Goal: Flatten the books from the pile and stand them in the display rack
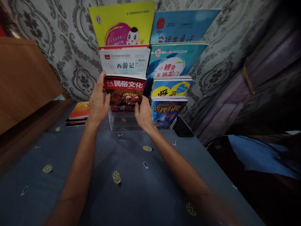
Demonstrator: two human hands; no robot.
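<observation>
A red-covered magazine (124,91) stands upright in the lowest left slot of a clear tiered rack (122,123). My left hand (98,102) grips its left edge, thumb on the cover and fingers pointing up. My right hand (143,114) holds its lower right corner. Behind it in the left column stand a white book (124,61) and a yellow book (122,23). The right column holds a dark blue book (167,110), a yellow-and-blue book (171,86), a teal book (174,61) and a light blue book (183,26).
The rack stands on a blue-grey patterned cloth (131,175) against a patterned wall. A small stack of books with an orange cover (78,113) lies to the left. A wooden board (23,78) is at far left, a dark flat object (184,128) right of the rack, and a curtain at right.
</observation>
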